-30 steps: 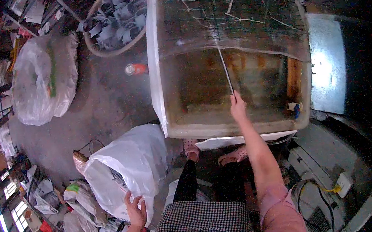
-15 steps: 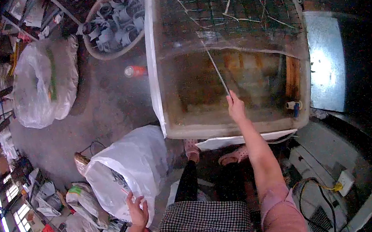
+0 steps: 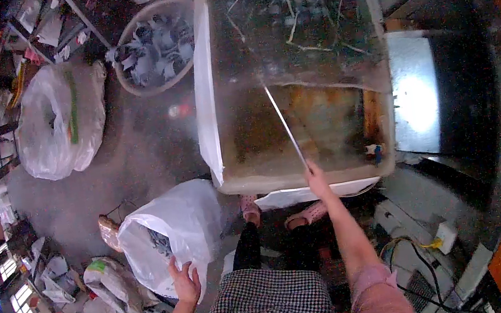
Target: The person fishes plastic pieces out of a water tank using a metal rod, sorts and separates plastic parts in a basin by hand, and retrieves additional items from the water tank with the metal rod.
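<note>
My right hand (image 3: 316, 181) is wrapped round the near end of a thin metal rod (image 3: 284, 121). The rod slants forward over a large tub of cloudy water (image 3: 262, 148), its far tip near the edge of a dark mesh (image 3: 264, 21). Pale strips (image 3: 309, 46) lie across that mesh. My left hand (image 3: 185, 281) has its fingers apart and holds nothing that I can see. It is at the mouth of a white plastic bag (image 3: 197, 211) with grey pieces (image 3: 159, 239) inside; whether it touches the bag I cannot tell.
A round basket (image 3: 124, 83) of grey plastic pieces stands left of the tub, near a blurred red can (image 3: 181, 110) on the floor. Farther left sits a bulky plastic-wrapped bundle (image 3: 38, 130). Cables and a white socket block (image 3: 446, 237) lie at the right.
My right hand has come back toward my body with the rod, whose tip has also drawn nearer. My left hand stays by the bag. The whole view has shifted slightly.
</note>
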Available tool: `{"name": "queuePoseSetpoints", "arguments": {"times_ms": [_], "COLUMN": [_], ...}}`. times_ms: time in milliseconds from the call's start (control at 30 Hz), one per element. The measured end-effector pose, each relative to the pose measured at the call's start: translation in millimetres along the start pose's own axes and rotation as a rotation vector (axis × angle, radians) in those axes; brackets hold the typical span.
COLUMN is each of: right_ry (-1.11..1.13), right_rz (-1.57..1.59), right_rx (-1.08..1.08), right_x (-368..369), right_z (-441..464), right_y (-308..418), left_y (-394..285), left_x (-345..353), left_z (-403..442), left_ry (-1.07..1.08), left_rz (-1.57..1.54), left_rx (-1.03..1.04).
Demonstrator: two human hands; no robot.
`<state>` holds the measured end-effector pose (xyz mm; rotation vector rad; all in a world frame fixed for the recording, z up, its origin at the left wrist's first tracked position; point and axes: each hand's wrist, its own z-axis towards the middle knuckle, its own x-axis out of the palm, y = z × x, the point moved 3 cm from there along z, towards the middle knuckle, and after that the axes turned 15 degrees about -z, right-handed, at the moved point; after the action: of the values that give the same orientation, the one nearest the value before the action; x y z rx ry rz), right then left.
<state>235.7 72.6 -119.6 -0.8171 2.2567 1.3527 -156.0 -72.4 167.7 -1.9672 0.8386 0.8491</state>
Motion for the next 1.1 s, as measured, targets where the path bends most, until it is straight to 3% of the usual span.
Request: {"name": "queuePoseSetpoints", "arguments": {"times_ms": [33, 100, 133, 200, 333, 367, 433, 467, 500, 533, 567, 600, 633, 667, 767, 933, 1000, 1033, 1100], "right_ry": [0.069, 0.289, 0.268, 0.464, 0.427, 0.341, 0.162, 0.152, 0.036, -0.081, -0.091, 0.025, 0.142, 0.134, -0.04, 0.024, -0.242, -0.238, -0.065], "right_rz": [0.067, 0.405, 0.396, 0.538, 0.394, 0.349, -0.073, -0.074, -0.136, -0.197, -0.197, -0.159, -0.119, -0.121, -0.199, -0.149, -0.203, -0.19, -0.166], "right_rx": [0.029, 0.315, 0.305, 0.349, 0.313, 0.294, 0.196, 0.202, 0.056, -0.09, -0.088, 0.052, 0.191, 0.189, -0.015, 0.014, -0.289, -0.298, -0.035], "right_x": [3, -39, -45, -51, -83, -92, -100, -112, -129, -144, -161, -179, -191, -193, -200, -216, -209, -204, -199], "right_z": [-12, -50, -58, -75, -121, -133, -166, -189, -211, -235, -256, -276, -294, -309, -331, -318, -299, -286, -263], "right_y": [-14, 48, 56, 77, 142, 151, 144, 146, 153, 162, 171, 179, 179, 169, 145, 139, 126, 121, 111], "left_y": [-3, -7, -15, -28, -49, -55, -47, -30, -9, -7, -5, -4, 3, 11, 14, 48, 61, 65, 76], "left_x": [-2, -5, -11, -20, -47, -57, -71, -71, -71, -81, -91, -102, -110, -114, -128, -124, -124, -123, -114], "left_z": [-2, -7, -8, -11, -14, -10, -7, -2, 6, 6, 5, 5, 4, 1, -21, -90, -129, -144, -176], "left_ry": [-0.004, -0.02, -0.027, 0.018, 0.052, 0.026, -0.05, -0.045, -0.068, -0.087, -0.107, -0.128, -0.11, -0.092, -0.103, -0.184, -0.201, -0.212, -0.168], "left_rz": [-0.014, 0.048, 0.033, 0.022, -0.076, -0.102, -0.159, -0.162, -0.401, -0.44, -0.48, -0.52, -0.38, -0.239, -0.189, -0.156, -0.114, -0.103, -0.059], "left_rx": [0.015, 0.116, 0.133, 0.123, 0.073, 0.144, 0.276, 0.285, 0.19, 0.171, 0.152, 0.134, 0.165, 0.195, 0.13, 0.063, 0.046, 0.042, -0.085]}}
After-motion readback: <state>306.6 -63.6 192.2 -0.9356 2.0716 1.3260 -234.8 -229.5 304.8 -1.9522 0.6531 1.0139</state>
